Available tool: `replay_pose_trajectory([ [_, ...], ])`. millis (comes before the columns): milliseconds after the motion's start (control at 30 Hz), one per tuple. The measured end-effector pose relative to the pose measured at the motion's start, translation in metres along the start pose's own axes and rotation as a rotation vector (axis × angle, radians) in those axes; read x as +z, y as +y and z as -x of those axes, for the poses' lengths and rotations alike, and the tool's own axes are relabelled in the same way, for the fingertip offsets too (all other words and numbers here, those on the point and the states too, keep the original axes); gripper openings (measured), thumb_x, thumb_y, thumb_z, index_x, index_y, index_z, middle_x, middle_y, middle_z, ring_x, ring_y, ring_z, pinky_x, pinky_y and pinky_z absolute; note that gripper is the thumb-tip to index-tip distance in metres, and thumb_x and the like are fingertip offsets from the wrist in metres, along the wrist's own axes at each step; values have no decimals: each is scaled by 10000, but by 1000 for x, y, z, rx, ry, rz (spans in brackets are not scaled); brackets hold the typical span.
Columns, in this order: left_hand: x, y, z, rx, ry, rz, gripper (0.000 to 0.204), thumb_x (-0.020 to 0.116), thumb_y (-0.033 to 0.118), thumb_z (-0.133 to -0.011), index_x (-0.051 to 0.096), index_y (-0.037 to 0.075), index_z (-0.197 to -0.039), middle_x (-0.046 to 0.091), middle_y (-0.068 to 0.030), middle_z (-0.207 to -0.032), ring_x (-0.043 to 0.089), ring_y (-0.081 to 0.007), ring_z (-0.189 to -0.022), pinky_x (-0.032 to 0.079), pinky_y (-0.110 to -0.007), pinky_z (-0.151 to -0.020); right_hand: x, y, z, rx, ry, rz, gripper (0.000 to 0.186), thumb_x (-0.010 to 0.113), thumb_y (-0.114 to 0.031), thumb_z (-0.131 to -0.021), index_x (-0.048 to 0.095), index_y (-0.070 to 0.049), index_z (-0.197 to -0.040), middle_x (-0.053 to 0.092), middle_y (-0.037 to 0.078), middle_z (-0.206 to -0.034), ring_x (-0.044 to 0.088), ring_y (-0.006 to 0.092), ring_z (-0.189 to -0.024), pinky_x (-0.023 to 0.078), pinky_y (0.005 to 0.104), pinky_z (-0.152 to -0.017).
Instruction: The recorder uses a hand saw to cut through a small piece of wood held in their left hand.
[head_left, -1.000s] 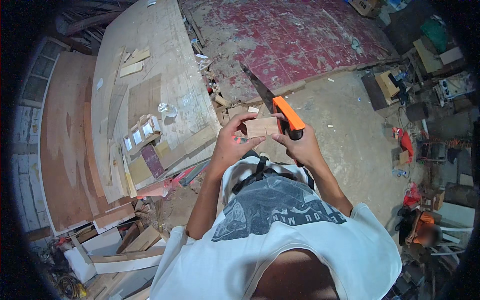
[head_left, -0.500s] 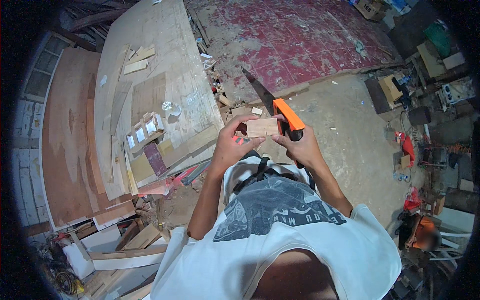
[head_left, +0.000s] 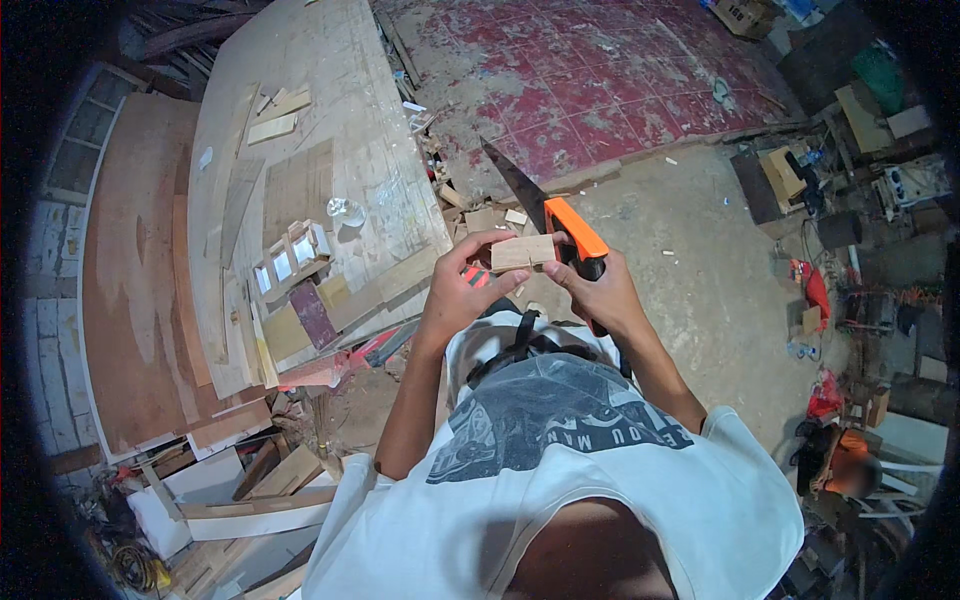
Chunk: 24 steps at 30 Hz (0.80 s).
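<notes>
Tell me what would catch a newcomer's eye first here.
Most likely the orange-handled saw in the right hand, its dark blade slanting up and left near the picture's middle. Just left of its handle, a small pale wood block is held between that hand and the left hand. Beyond them, worn red tiles spread across the top.

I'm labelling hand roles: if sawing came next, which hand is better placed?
Probably the right hand: it grips the orange-handled saw, though it also touches the wood block. The left hand holds only the block's left end.
</notes>
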<state>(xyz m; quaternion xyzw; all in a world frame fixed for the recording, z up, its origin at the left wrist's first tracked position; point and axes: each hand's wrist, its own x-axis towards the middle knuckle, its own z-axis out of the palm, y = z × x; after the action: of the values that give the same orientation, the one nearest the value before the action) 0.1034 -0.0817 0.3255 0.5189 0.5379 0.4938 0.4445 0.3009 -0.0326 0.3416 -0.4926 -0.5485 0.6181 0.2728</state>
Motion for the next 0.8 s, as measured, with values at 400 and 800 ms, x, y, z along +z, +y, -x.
replay_pose_trajectory([
  [400,-28,-5,10,74,-14,-138,494,816,116,-716,609,47,-1159,657,-44,-985,592,-105,-819,481,-261,-756,32,-8,12,-37,53,22,418,759,-107,-791,605,-11,-1168,661,94,-1082,591,149,-998,450,301,-899],
  [800,-60,-9,39,231,-166,-158,376,767,92,-756,628,52,-1104,638,-89,-1055,604,-182,-963,467,-319,-851,69,-3,34,-63,16,-11,383,744,-186,-831,612,-2,-1140,672,66,-1006,597,123,-924,463,291,-849],
])
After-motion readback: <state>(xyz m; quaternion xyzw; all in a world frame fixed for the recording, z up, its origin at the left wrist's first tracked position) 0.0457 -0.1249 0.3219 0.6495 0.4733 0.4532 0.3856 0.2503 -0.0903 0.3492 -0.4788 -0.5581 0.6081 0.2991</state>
